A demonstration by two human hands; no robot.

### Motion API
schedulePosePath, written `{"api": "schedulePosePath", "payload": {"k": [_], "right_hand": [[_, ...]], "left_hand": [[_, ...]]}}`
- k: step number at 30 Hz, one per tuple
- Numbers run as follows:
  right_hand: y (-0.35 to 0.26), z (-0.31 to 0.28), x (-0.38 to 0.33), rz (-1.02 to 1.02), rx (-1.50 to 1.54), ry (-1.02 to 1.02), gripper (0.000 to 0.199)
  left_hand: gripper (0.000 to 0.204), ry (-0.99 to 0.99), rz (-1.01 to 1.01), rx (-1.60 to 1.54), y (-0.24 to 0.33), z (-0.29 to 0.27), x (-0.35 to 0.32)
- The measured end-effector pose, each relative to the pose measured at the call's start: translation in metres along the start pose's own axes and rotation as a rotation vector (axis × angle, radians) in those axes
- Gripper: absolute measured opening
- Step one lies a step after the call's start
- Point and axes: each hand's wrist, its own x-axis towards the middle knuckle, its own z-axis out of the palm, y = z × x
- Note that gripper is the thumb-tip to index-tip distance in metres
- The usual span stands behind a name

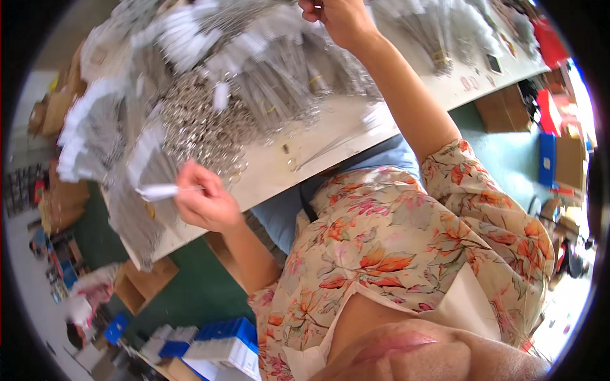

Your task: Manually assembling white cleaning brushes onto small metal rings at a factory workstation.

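My left hand [206, 197] is closed around the thin stem of a wire brush, whose white bristle head [157, 192] points out to the left. It is above the table's front left part, beside a pile of small shiny metal rings [197, 124]. My right hand [340, 19] is up at the far edge of the view, over the bunched brushes, with its fingers curled together. The frame's edge cuts it off, and whatever its fingers may hold does not show. Fanned bundles of white-headed wire brushes [273, 95] cover the far side, some tied with yellow bands.
A few loose wires [330, 149] lie by the front edge of the pale table [260, 162]. More brush bundles [136, 219] hang near the left corner. A small dark object [493, 63] lies at the right. Cardboard boxes [505, 108] and blue-and-white boxes [225, 346] stand below table height.
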Motion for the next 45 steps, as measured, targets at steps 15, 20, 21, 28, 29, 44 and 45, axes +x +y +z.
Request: {"api": "schedulePosePath", "payload": {"k": [15,20,21,28,29,44,45], "right_hand": [[-0.001,-0.145,-0.042,0.102,-1.28,0.093,0.034],[-0.008,-0.152,-0.045,0.134,-1.137,0.135,0.03],[-0.009,-0.154,-0.045,0.135,-1.139,0.144,0.03],[-0.067,-0.177,-0.032,-0.018,-0.75,0.421,0.025],[-0.094,-0.186,-0.025,-0.115,-0.731,0.459,0.024],[-0.125,-0.456,0.045,0.075,-1.737,0.503,0.038],[-0.116,-0.413,0.047,0.106,-1.834,0.523,0.038]], "left_hand": [[0.054,0.048,0.0,0.152,-0.017,0.002,-0.021],[0.052,-0.006,-0.031,0.226,-0.019,0.001,-0.033],[0.051,0.017,-0.063,0.187,-0.018,0.002,-0.033],[0.048,-0.052,-0.089,0.091,-0.018,-0.002,-0.02],[0.048,-0.009,-0.101,0.119,-0.016,-0.003,-0.018],[0.046,0.046,-0.37,0.072,-0.023,-0.024,-0.017],[0.043,0.067,-0.353,0.053,-0.022,-0.028,-0.019]]}}
